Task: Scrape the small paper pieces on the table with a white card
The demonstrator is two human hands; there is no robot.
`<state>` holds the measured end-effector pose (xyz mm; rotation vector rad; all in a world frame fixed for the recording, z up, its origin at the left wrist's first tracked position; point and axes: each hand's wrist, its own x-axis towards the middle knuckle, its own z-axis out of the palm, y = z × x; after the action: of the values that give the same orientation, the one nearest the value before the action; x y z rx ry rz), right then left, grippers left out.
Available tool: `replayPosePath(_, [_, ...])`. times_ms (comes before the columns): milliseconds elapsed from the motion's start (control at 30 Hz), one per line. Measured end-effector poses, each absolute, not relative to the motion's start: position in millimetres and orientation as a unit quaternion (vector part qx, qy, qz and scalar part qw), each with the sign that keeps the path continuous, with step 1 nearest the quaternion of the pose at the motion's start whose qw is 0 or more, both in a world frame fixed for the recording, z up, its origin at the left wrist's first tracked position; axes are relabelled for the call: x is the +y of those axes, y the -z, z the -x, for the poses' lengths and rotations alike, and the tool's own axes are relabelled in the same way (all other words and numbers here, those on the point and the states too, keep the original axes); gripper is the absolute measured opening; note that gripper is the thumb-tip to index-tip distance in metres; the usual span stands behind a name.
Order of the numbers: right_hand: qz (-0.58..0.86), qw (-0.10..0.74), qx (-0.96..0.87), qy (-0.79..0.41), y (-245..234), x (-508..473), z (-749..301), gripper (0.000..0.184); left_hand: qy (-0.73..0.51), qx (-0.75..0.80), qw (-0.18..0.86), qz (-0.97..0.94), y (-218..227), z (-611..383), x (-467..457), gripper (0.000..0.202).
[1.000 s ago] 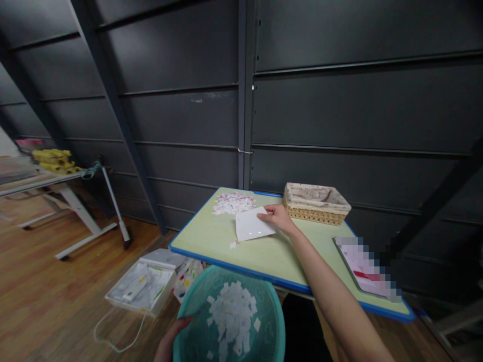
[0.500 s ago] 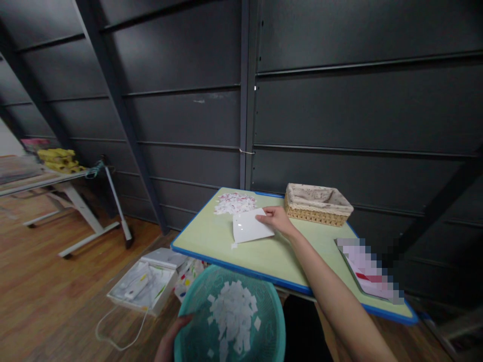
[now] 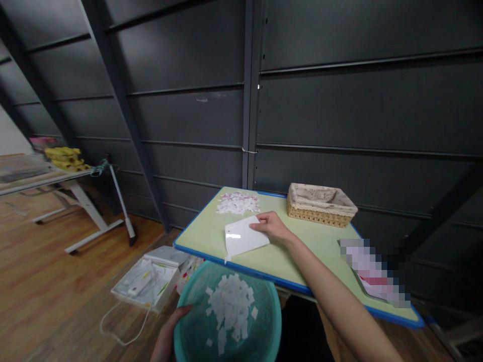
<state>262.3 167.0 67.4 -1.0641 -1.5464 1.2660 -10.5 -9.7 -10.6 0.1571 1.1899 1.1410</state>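
Note:
My right hand (image 3: 272, 227) pinches the edge of a glossy white card (image 3: 243, 237), low over the green tabletop (image 3: 320, 251). A small white scrap (image 3: 227, 259) shows at the card's lower left corner, by the table's front edge. Below that edge, my left hand (image 3: 174, 324) grips the rim of a teal plastic basket (image 3: 277, 322), its thumb over the side. Many small white paper pieces (image 3: 231, 301) lie in the basket. Behind the card, a flat heap of white and pinkish paper pieces (image 3: 238, 202) covers the table's back left corner.
A wicker basket (image 3: 320, 206) with a cloth lining stands at the back right of the table. A partly blurred flat item (image 3: 370, 274) lies near the right edge. On the floor at left sits an open white box (image 3: 149, 281) with a cord. A dark panel wall (image 3: 196, 120) rises behind.
My right hand has drawn the white card toward the table's front edge and slightly left. The small scrap is now at the front edge, by the card's corner. My left hand stays on the basket.

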Motion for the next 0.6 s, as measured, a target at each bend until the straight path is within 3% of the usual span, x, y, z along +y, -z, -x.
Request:
replayPosePath(200, [0.378, 0.399, -0.608, -0.573, -63.2, 164.2, -256.8, 0.04, -0.496, 0.535, 0.681, -0.064, 10.2, 11.0, -5.9, 0.038])
replayPosePath(300, [0.384, 0.461, -0.586, -0.544, -66.3, 169.1, -262.8, 0.04, -0.502, 0.523, 0.684, -0.078, 12.7, 11.7, -6.6, 0.037])
replayPosePath(433, [0.471, 0.531, -0.56, -0.428, -77.5, 173.3, -276.3, 0.04, -0.506, 0.515, 0.688, -0.082, 12.5, 11.6, -7.1, 0.033])
replayPosePath(600, [0.544, 0.477, -0.677, -0.136, -72.5, 131.0, -250.2, 0.021, -0.5, 0.541, 0.676, -0.02, 4.5, 5.7, -4.0, 0.055])
